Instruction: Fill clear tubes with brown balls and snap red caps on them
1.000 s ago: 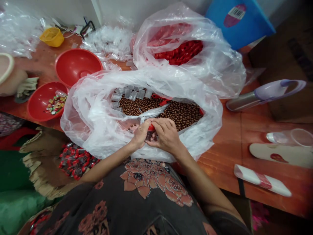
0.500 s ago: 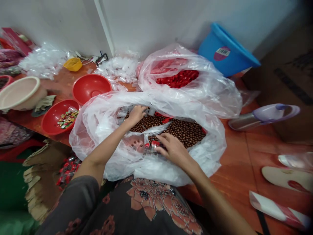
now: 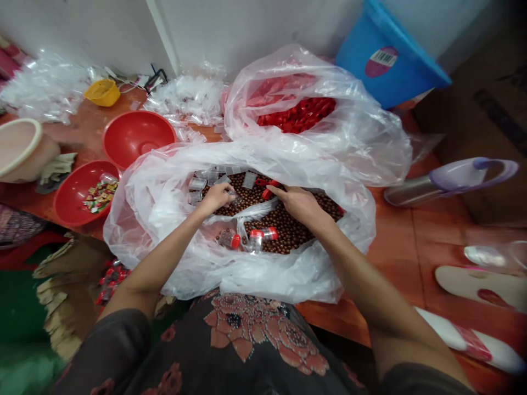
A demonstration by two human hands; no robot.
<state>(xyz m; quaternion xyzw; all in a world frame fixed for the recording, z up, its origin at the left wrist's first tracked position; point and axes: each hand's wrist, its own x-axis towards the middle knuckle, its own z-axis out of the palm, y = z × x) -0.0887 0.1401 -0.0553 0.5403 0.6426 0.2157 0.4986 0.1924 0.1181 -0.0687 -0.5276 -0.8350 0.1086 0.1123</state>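
My left hand (image 3: 218, 198) is closed around a small clear plastic jar (image 3: 234, 199), partly hidden by the fingers, low over the brown chocolate balls (image 3: 247, 195). My right hand (image 3: 303, 204) reaches across the balls, index finger stretched along a red plastic piece (image 3: 270, 190); the thumb is hidden, and the piece appears to be in its grasp. Several open clear jars (image 3: 198, 184) lie at the left of the balls. Three filled jars with red lids, one standing upright (image 3: 256, 240), rest at the near side. All this lies inside a large clear plastic bag (image 3: 140, 219).
Behind is a bag of red caps (image 3: 298, 114), beside a blue bucket (image 3: 389, 55). Red bowls (image 3: 138, 134) and a cream bowl (image 3: 24, 151) stand left, near heaps of clear plastic (image 3: 185, 99). A lilac-and-steel flask (image 3: 448, 181) lies right, above slippers (image 3: 480, 285).
My right hand has moved away from the red-lidded jars, up to the red piece. My left hand has drawn back slightly toward me. The camera view has shifted.
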